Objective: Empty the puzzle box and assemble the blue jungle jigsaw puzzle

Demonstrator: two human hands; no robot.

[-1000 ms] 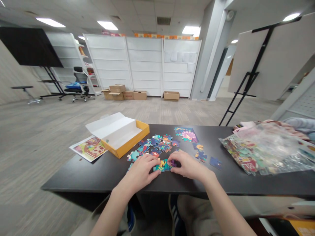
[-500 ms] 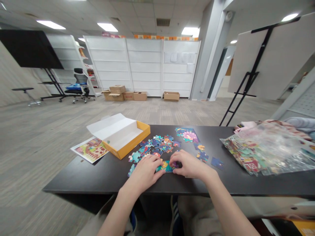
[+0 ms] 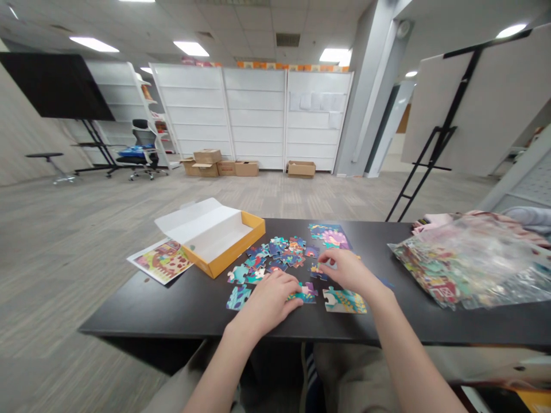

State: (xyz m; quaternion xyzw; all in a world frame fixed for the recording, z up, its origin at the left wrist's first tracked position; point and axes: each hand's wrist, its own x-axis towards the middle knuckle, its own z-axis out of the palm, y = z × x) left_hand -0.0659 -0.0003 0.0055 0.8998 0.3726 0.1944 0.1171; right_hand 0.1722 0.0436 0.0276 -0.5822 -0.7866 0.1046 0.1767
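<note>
My left hand (image 3: pixel 273 295) lies over a joined strip of puzzle pieces (image 3: pixel 306 293) near the front of the dark table, fingers spread on it. My right hand (image 3: pixel 344 268) hovers to its right with thumb and fingertips near each other, beside a small dark blue piece (image 3: pixel 317 271); whether it grips anything is too small to tell. A joined light-coloured section (image 3: pixel 345 301) lies below my right hand. Loose puzzle pieces (image 3: pixel 286 252) are heaped beyond my left hand. A partly joined section with a purple figure (image 3: pixel 330 235) lies farther back.
An open yellow box (image 3: pixel 235 249) stands at the left on the table (image 3: pixel 163 312), beside a printed picture sheet (image 3: pixel 161 261). Clear plastic bags of puzzle pieces (image 3: pixel 447 264) lie at the right. Cardboard boxes (image 3: pixel 206 163) and white shelves stand beyond.
My right hand has moved away from the strip, up and to the right. The light-coloured section below it now shows. My left hand has shifted slightly right with the strip.
</note>
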